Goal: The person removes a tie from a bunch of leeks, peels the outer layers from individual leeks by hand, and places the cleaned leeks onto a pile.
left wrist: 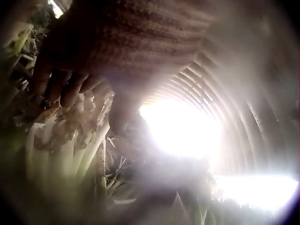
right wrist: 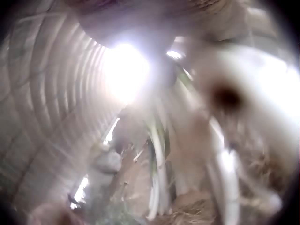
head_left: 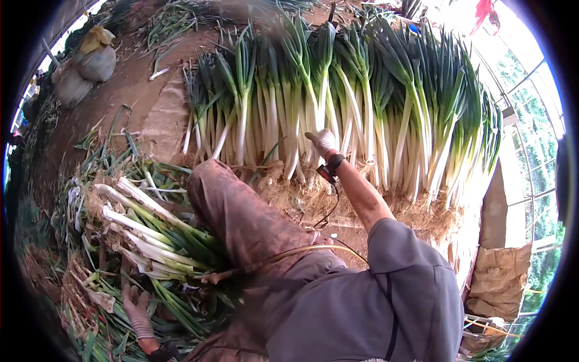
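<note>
Leek row [head_left: 367, 108]: laid side by side across the far ground [head_left: 136, 96], roots [head_left: 422, 208] near, leaves far; probably set that way so the butts line up and the whites sit within reach.
Right hand [head_left: 324, 143]: gloved, arm stretched out, at the white stalks mid-row; clamped on one or just touching, can't tell, right wrist view too blurred.
Left hand [head_left: 139, 311]: gloved, low on the near left; fingers and thumb apart, nothing plainly gripped, just beside the heap.
Loose leeks [head_left: 151, 235]: heaped left of the person's leg [head_left: 235, 208], likely for easy left-hand pickup.
Sacks [head_left: 90, 66]: far left, well apart.
</note>
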{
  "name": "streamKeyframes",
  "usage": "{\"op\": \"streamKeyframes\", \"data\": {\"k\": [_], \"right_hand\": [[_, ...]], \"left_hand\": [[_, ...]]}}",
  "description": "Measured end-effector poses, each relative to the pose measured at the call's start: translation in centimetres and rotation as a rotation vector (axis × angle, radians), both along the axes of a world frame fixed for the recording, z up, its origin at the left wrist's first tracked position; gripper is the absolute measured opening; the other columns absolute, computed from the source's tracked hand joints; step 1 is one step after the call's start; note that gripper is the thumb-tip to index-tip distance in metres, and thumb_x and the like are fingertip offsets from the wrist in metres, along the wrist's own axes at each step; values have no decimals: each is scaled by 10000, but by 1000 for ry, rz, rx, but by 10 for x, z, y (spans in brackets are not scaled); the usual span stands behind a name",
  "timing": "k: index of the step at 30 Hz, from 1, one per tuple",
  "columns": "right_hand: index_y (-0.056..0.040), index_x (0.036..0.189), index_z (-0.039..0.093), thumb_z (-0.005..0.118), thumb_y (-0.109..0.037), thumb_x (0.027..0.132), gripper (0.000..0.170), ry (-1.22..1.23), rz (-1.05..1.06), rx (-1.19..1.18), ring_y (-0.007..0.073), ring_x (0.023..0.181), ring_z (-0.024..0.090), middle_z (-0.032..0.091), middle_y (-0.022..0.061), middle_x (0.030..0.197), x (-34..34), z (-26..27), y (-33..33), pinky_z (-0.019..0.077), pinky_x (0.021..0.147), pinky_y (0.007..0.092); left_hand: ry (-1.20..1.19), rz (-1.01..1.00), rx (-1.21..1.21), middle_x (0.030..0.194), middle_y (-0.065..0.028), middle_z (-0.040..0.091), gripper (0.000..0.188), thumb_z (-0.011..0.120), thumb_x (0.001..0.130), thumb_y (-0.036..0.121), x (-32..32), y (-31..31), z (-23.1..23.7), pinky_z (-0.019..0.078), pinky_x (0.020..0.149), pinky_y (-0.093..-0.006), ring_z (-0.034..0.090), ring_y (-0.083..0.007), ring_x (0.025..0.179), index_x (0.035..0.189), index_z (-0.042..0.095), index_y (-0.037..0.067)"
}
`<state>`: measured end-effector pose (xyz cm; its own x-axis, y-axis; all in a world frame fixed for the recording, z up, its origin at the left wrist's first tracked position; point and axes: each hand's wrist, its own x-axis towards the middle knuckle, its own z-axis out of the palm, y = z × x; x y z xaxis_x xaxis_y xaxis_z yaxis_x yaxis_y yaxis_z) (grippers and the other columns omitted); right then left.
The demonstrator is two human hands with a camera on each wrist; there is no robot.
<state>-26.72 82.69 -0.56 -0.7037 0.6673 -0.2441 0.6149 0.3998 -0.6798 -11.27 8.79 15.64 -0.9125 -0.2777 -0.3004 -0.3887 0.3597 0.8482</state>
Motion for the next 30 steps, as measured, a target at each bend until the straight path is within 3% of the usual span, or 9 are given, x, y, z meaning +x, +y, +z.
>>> {"op": "streamKeyframes", "data": {"k": [5,7,10,11,15,17,21,26,30], "right_hand": [[-59,1204,535,749,-417,813,572,26,-210,761,348,1106,562,561,205,1211,9,55,54,468,937,481],[-92,1214,546,708,-422,824,536,-50,-366,785,354,1158,540,567,193,1214,23,77,94,454,955,454],[-75,1148,589,629,-500,841,525,-361,-249,364,371,1112,618,640,208,1164,39,63,149,496,925,474],[-81,1138,619,645,-491,834,512,-235,-218,570,377,1062,652,668,216,1130,53,45,145,520,901,469],[-30,1096,649,635,-381,817,448,-185,-304,441,401,985,677,705,221,993,48,29,180,538,871,462],[40,951,620,665,-267,829,333,158,-341,107,271,620,665,656,177,720,62,75,170,554,597,377],[-16,958,544,672,-245,913,267,642,-217,-480,146,523,541,545,38,671,81,136,124,482,457,303],[-24,964,515,660,-230,929,254,680,-114,-391,112,525,528,548,28,675,92,179,5,487,460,265],[-30,923,510,701,-184,908,246,622,50,-187,106,574,551,573,34,681,91,169,-73,478,487,283]], "left_hand": [[19,100,-13,1415,-198,464,697,640,855,-35,-32,-68,22,417,1037,-371,468,-276,1306,1483,341,10],[81,37,-139,1413,-199,465,653,601,881,-38,-44,-99,37,416,1035,-365,483,-277,1289,1481,348,10],[80,10,-224,1395,-202,482,640,596,887,-19,-55,-69,80,418,1029,-367,491,-267,1275,1477,349,0],[92,5,-210,1391,-201,486,640,598,885,-19,-60,-68,81,420,1026,-368,491,-263,1274,1475,350,-3],[96,-127,-227,1355,-190,520,641,639,869,14,-72,-44,53,409,1044,-354,518,-249,1241,1451,373,-32],[62,-192,-213,1331,-178,539,626,669,866,45,-73,-1,67,411,1049,-349,533,-251,1225,1427,405,-37],[45,-259,-132,1295,-158,568,579,695,882,120,-82,63,93,427,1018,-320,554,-227,1185,1375,456,-66],[129,-409,71,1199,-129,622,517,684,918,224,-98,176,114,460,943,-290,588,-174,1074,1304,516,-76],[211,-659,382,1329,-194,554,757,707,897,410,-121,252,94,420,1060,-345,540,-248,1235,1402,406,-67]]}}
